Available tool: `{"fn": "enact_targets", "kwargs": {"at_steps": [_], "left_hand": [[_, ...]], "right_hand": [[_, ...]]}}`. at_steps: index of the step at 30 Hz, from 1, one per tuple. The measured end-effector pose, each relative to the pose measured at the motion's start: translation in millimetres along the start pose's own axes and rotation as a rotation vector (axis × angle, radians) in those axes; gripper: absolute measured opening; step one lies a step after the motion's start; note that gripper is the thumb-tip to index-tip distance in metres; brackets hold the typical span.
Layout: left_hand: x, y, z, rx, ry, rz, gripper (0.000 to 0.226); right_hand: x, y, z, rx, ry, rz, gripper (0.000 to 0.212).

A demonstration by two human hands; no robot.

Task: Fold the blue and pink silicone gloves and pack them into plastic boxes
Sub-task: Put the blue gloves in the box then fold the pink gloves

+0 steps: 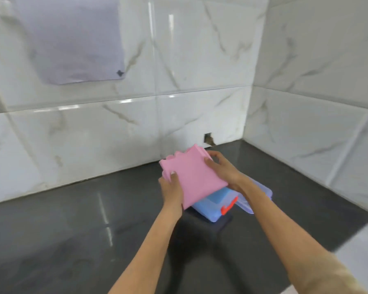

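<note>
A folded pink silicone glove [192, 176] is held flat in the air above a clear bluish plastic box [216, 205] with a red latch [228, 206]. My left hand [171, 190] grips the glove's near left edge, thumb on top. My right hand [222, 169] holds its right edge, fingers curled over the far corner. Something blue lies inside the box; I cannot tell whether it is the blue glove. The box's clear lid [257, 197] lies open to the right, partly hidden by my right forearm.
The box stands on a dark glossy counter [72, 230] in a corner of white marble-tiled walls [179, 81]. A pale sheet of paper [72, 39] hangs on the back wall. A small hole [208, 139] shows in the tile behind the glove.
</note>
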State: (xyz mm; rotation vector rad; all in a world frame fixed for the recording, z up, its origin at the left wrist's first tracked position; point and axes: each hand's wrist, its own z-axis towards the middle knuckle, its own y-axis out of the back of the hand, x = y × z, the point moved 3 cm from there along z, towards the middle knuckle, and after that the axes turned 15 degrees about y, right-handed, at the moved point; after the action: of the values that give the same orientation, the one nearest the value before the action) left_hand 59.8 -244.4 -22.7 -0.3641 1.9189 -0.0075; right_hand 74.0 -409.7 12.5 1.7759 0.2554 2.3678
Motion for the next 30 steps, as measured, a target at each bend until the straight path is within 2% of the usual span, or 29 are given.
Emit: {"fn": "enact_targets", "kwargs": {"at_steps": [2,4,7,11,14,19,24,27,30], "left_hand": [[2,-40,3,0.072,0.062,-0.045,0.042],[15,-65,5,0.161,0.203,-0.086,0.046],[33,-74,10,0.181,0.318,-0.037,0.047],[26,-58,14,0.079,0.191,0.085,0.045],[18,-25,15,0.029,0.089,0.155,0.041],[6,55,4,-0.070,0.061,0.308,0.040],[6,125,-20,-0.169,0.085,0.422,0.043],[2,145,-34,-0.271,0.012,0.477,0.037],[-11,152,-40,-0.392,-0.104,0.631,0.037]], "right_hand": [[-3,35,6,-0.016,-0.041,-0.039,0.037],[-11,60,6,-0.029,-0.121,-0.031,0.042],[-25,72,1,-0.008,-0.196,-0.018,0.042],[-36,54,-4,-0.002,-0.187,-0.016,0.040],[-34,20,-3,0.064,-0.163,-0.108,0.040],[-17,-61,-15,0.195,-0.075,-0.244,0.039],[-4,-123,-53,0.166,-0.015,-0.238,0.032],[9,-147,-61,0.161,0.006,-0.237,0.031],[20,-165,-59,0.157,-0.008,-0.315,0.036]]}}
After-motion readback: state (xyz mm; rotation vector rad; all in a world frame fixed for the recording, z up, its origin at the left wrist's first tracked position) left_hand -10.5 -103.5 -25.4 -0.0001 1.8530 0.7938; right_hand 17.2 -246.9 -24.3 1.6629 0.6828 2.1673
